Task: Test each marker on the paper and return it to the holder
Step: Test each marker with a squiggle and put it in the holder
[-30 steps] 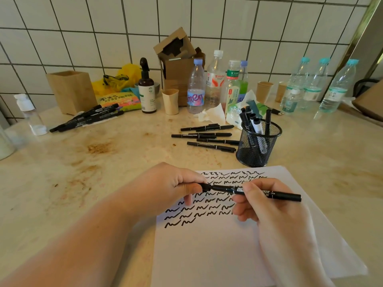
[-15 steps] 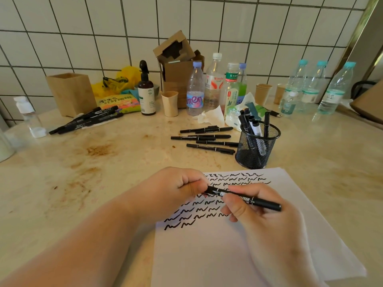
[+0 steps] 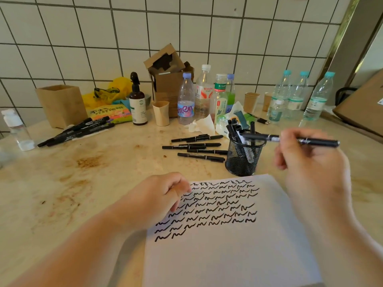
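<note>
The sheet of paper [image 3: 228, 255] bears rows of black squiggles. The left hand [image 3: 157, 195] rests loosely curled on its edge, holding nothing. The right hand [image 3: 306, 162] pinches a black marker [image 3: 317, 141] level above the mesh holder [image 3: 242, 158]. Loose markers [image 3: 196, 151] lie beyond; a bottle [image 3: 204, 94] reads "Watsons".

The right hand [image 3: 310, 162] looks blurry, and so does the marker [image 3: 290, 139] it holds, so the words on it cannot be read. The left hand [image 3: 157, 195] hides a corner of the paper [image 3: 228, 255]. The bottom edge cuts off the paper. The mesh holder [image 3: 243, 160] hides the lower parts of its markers.
</note>
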